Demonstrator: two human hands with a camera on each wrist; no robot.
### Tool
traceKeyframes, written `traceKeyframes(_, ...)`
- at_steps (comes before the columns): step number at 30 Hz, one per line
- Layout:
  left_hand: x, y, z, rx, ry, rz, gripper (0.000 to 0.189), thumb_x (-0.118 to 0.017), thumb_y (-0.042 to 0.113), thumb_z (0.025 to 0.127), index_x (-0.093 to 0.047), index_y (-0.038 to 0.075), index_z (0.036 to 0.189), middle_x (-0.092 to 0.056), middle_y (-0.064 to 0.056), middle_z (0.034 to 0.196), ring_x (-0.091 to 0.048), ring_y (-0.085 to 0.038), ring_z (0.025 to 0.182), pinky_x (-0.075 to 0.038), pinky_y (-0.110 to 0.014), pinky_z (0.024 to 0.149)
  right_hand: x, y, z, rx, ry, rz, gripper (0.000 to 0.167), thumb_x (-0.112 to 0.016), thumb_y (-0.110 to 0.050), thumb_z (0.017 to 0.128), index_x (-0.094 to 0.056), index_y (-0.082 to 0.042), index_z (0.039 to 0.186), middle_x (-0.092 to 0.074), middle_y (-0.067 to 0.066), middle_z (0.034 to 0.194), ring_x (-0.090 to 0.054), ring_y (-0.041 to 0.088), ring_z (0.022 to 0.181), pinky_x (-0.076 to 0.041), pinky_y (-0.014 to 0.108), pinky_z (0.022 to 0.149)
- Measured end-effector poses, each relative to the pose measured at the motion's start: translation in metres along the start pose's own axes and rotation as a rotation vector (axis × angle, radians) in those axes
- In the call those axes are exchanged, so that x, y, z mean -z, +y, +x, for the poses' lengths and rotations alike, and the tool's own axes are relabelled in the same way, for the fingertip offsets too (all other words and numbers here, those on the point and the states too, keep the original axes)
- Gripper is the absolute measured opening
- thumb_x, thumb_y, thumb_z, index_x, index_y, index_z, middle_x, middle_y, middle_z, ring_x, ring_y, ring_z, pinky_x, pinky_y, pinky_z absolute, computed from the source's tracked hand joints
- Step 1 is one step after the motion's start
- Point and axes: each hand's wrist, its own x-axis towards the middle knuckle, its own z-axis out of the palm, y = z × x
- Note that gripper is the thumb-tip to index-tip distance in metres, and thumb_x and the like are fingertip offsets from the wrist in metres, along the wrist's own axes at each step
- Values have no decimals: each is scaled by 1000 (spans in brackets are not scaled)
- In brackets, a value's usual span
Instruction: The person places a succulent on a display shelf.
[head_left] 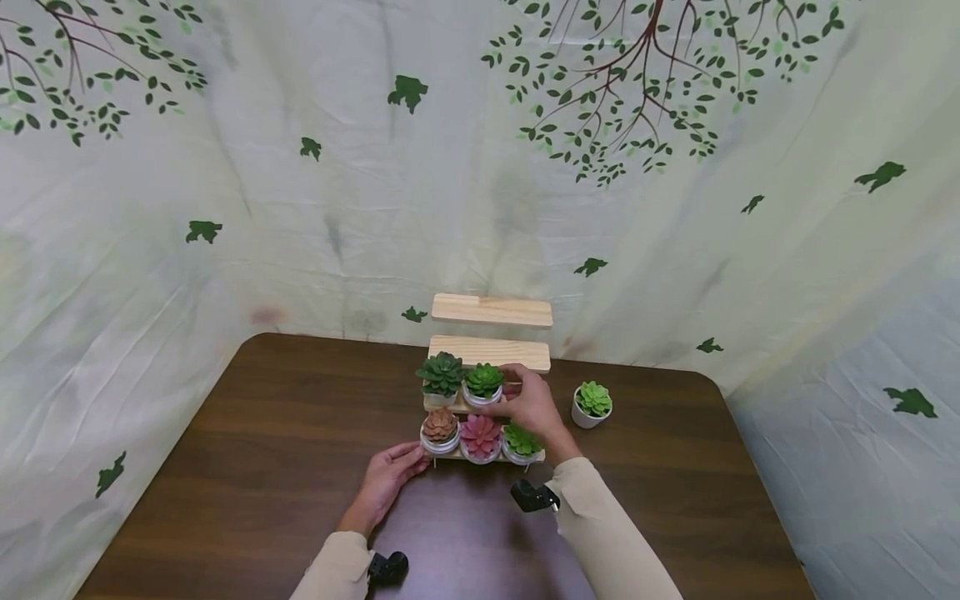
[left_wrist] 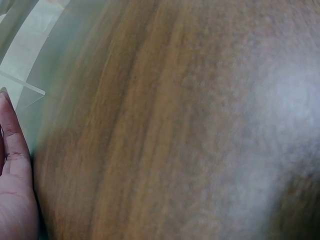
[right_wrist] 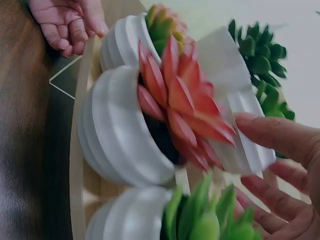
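A light wood tiered stand (head_left: 489, 354) holds several small succulents in white ribbed pots. My right hand (head_left: 529, 407) grips the white pot (right_wrist: 250, 135) of a green succulent (head_left: 483, 380) on the second tier, thumb and fingers on its sides. Left of it stands a dark green succulent (head_left: 440, 374). Along the lowest tier are a brownish-orange succulent (head_left: 439, 425), a pink-red one (head_left: 480, 437) and a bright green one (head_left: 521, 439). My left hand (head_left: 392, 479) touches the left end of the lowest tier; its other fingers are loosely bent in the right wrist view.
One more green succulent in a white pot (head_left: 592, 405) stands on the brown table (head_left: 300, 433) to the right of the stand. The top board (head_left: 491, 311) is bare. A cloth backdrop (head_left: 360, 208) with printed leaves hangs behind the table.
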Motion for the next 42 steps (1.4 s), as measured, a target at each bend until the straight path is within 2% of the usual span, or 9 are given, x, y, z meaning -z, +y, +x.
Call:
traceKeyframes(5, 2, -1, -1, -16, -3, 0, 16, -56, -2, 94, -63, -9, 107, -69, -3, 85, -66, -12, 80, -56, -25, 77, 15, 10, -3, 34, 24, 64, 61, -83, -3, 72, -56, -3, 126, -62, 18, 117, -59, 38, 108, -50, 49, 91)
traceKeyframes(8, 4, -2, -1, -27, -7, -6, 13, -57, -2, 94, -65, -6, 103, -69, -3, 85, -67, -12, 80, -57, -25, 76, 26, 19, -3, 30, 62, 113, 59, -80, 0, 75, -55, -2, 129, -61, 20, 117, -59, 38, 107, -51, 48, 91)
traceKeyframes(12, 4, -2, 0, -11, -3, -16, 15, -55, -3, 95, -63, -8, 106, -69, -2, 85, -67, -13, 80, -56, -26, 78, 43, 31, -6, 22, 148, 181, 60, -78, 2, 76, -53, 0, 130, -61, 23, 116, -59, 39, 105, -53, 39, 85)
traceKeyframes(17, 2, 0, 1, -1, -11, 2, 21, -55, -1, 95, -60, -13, 112, -69, -2, 87, -66, -12, 82, -56, -26, 80, 66, 48, -12, 14, 298, 206, 57, -77, 1, 78, -52, 0, 129, -59, 23, 119, -58, 38, 105, -51, 26, 77)
traceKeyframes(19, 1, 0, 1, -4, -16, 8, 23, -55, -1, 95, -59, -14, 113, -69, -2, 87, -66, -13, 83, -56, -26, 80, 74, 56, -13, 27, 348, 212, 56, -77, 1, 79, -52, -1, 129, -58, 21, 121, -56, 36, 107, -51, 28, 81)
traceKeyframes(22, 0, 1, 1, -6, -21, 7, 23, -55, -1, 95, -59, -14, 113, -69, -2, 87, -66, -13, 83, -56, -26, 80, 85, 70, -17, 45, 394, 220, 54, -77, -1, 79, -52, -3, 128, -57, 18, 123, -54, 34, 113, -47, 38, 92)
traceKeyframes(26, 0, 1, 1, -6, -16, 8, 21, -54, -2, 95, -60, -13, 112, -69, -2, 87, -66, -13, 82, -56, -26, 80, 95, 90, -22, 50, 426, 222, 57, -77, 1, 79, -51, -1, 129, -54, 19, 127, -49, 37, 122, -41, 48, 99)
traceKeyframes(34, -1, 1, 1, -4, -7, 5, 18, -55, -2, 95, -61, -11, 110, -69, -2, 86, -66, -12, 81, -56, -26, 79, 101, 117, -28, 1, 438, 193, 62, -78, 2, 77, -49, 0, 131, -50, 26, 133, -47, 37, 122, -38, 46, 99)
traceKeyframes(42, 0, 0, 0, -28, -29, 8, 14, -56, -2, 95, -64, -6, 105, -69, -2, 86, -66, -11, 81, -56, -24, 78, 100, 134, -27, -68, 428, 188, 71, -79, 1, 76, -43, -1, 137, -44, 22, 141, -41, 35, 129, -35, 48, 105)
